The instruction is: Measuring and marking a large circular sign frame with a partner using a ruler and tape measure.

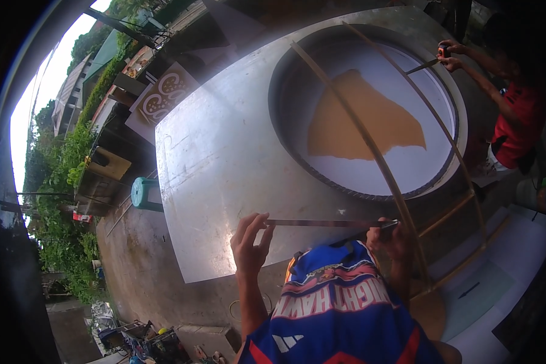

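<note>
From the head view, I see my left hand (pixel 250 242) pinching one end of a thin metal strip (pixel 321 223) with its fingers. My right hand (pixel 389 238) is closed around the other end. The strip lies flat along the near edge of a big grey metal sheet (pixel 224 151). Behind it is a large round ring (pixel 370 109), where another person's hands (pixel 450 56) hold a tool.

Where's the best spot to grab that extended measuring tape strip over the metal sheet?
Probably the free tip, from the left: the tape strip lies flat over the metal sheet, the left hand pinches that end, and the right hand holds the other.
</note>
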`<state>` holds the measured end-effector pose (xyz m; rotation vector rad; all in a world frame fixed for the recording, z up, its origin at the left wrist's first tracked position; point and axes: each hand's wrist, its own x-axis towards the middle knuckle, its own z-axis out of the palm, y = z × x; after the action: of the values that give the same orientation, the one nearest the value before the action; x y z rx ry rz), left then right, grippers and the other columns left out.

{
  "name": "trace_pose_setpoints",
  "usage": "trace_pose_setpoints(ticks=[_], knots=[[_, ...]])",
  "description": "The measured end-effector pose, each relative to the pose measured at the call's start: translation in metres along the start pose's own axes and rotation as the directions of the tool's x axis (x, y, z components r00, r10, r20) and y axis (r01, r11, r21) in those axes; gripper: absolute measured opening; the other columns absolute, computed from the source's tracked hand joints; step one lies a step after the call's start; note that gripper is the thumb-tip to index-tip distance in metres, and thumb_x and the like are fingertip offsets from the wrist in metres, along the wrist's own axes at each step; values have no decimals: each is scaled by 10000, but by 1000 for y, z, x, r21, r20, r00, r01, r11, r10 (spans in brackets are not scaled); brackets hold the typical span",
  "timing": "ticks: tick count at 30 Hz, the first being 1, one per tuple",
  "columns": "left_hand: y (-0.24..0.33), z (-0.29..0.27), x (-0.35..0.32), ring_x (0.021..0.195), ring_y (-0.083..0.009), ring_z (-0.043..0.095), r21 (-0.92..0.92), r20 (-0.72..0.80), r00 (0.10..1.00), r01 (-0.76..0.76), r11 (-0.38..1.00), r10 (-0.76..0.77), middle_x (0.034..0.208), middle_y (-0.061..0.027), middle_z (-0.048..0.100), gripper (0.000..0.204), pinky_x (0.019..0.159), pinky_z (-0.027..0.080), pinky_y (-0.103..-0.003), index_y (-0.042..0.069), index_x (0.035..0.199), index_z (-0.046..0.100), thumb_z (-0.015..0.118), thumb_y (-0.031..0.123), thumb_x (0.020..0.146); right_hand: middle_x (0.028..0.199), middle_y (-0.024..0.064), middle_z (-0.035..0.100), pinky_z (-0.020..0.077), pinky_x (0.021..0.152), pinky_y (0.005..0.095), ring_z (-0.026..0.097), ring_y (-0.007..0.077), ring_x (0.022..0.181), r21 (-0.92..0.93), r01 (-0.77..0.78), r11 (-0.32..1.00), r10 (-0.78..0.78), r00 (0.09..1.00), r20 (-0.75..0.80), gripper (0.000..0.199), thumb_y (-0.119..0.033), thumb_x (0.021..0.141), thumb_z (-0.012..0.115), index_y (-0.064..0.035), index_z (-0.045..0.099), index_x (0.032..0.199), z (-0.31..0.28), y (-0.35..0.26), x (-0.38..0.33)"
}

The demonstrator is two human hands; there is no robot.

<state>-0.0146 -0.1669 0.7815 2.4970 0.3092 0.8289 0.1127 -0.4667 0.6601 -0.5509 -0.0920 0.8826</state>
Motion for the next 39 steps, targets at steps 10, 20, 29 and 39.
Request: trace_pose_setpoints(ticks=[10, 20, 29, 39], knots=[[0, 4, 1, 725, -174, 666, -23, -53, 999, -7, 1000, 6, 971, -101, 648, 394, 632, 530, -299, 69, 1094, 657, 767, -44, 734, 848, 137, 595, 390, 685, 356, 501, 218, 761, 21, 219, 975, -220, 960, 171, 530, -402, 898, 639, 63, 595, 1148, 7, 1, -4], [-2, 32, 0, 818, -167, 634, -513, 102, 942, 325, 795, -320, 1231, -117, 512, 657, 667, 530, -264, 32, 1355, 438, 677, -109, 760, 851, 145, 606, 444, 701, 318, 556, 213, 781, -54, 192, 980, -183, 973, 143, 378, -273, 805, 678, 55, 630, 987, 19, -12, -7], [8, 52, 7, 746, -160, 585, -615, 226, 894, 440, 654, -387, 1137, -103, 520, 547, 669, 477, -251, -1, 1338, 416, 646, 0, 841, 758, 157, 637, 424, 639, 328, 548, 223, 727, -93, 226, 970, -165, 885, 434, 487, -388, 751, 785, 81, 681, 831, 1, -20, 17], [9, 58, 10, 748, -172, 587, -547, 280, 880, 475, 689, -385, 1081, -103, 534, 502, 692, 496, -283, 18, 1356, 386, 614, 97, 916, 804, 158, 647, 452, 663, 333, 589, 212, 715, -73, 289, 955, -256, 920, 297, 493, -402, 825, 707, 84, 703, 903, 12, -25, 10]])
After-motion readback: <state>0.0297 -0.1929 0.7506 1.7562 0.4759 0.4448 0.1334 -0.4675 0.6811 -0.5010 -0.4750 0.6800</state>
